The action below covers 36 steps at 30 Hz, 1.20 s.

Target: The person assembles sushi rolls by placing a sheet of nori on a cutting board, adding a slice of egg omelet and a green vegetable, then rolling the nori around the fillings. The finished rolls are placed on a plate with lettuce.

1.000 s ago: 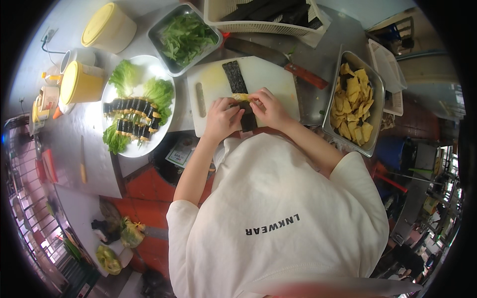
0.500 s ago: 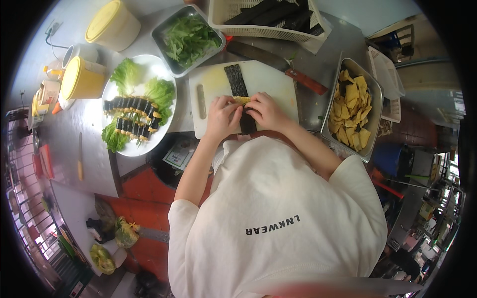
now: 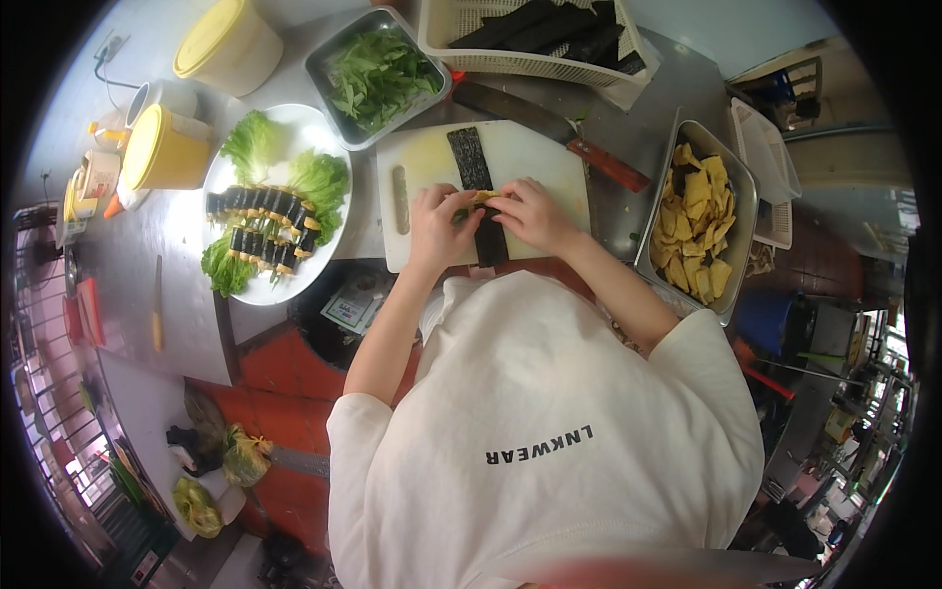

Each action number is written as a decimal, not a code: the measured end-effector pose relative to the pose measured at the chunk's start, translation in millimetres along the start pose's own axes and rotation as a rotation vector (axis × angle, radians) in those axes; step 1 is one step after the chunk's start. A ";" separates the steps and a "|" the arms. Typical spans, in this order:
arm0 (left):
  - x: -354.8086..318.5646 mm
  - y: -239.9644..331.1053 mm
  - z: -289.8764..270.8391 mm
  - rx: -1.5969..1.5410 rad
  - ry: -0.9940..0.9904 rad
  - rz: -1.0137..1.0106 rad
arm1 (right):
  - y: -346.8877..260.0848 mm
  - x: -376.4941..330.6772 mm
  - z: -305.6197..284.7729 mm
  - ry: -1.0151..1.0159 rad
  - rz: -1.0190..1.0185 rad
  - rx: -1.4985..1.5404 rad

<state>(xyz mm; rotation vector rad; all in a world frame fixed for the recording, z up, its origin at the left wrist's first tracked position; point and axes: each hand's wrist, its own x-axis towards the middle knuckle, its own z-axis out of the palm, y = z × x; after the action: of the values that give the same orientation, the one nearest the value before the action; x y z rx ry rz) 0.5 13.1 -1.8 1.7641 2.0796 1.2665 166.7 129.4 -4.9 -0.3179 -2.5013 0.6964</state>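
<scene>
Steel counter (image 3: pixel 628 196), frame centre: left hand (image 3: pixel 439 224) and right hand (image 3: pixel 530 214) still pinch yellow filling (image 3: pixel 483 196) onto seaweed strip (image 3: pixel 473 167) on board (image 3: pixel 530 157), fingers together; no visible shift.

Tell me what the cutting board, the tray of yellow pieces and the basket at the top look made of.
Cutting board: smooth white plastic, likely; matte, stained yellowish.
Tray: metal, probably stainless steel; grey sheen, rolled rim.
Basket: cream plastic, slotted walls.

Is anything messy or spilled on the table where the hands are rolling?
Nothing spilled. One small oddity: the big knife lies partly tucked under the cutting board's far edge, its blade partly hidden. Both hands roll the seaweed strip neatly.
</scene>
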 end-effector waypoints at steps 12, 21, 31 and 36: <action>17.8 -5.9 -3.9 0.165 -0.116 0.098 | 12.3 9.5 4.6 0.040 0.043 0.129; -4.3 6.8 -4.4 0.228 0.017 -0.045 | 9.3 17.2 0.6 -0.013 0.140 0.132; 8.8 -9.2 0.9 0.179 -0.031 0.156 | 13.8 29.9 -2.7 -0.104 0.158 0.094; 18.6 -16.5 0.4 0.135 -0.095 0.132 | 13.7 33.4 -1.2 -0.025 0.169 0.101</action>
<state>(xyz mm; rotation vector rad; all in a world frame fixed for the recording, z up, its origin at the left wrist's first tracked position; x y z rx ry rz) -17.3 30.0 -5.5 2.0062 2.0708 1.0722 140.5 153.1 2.7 -0.4907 -2.4722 0.8961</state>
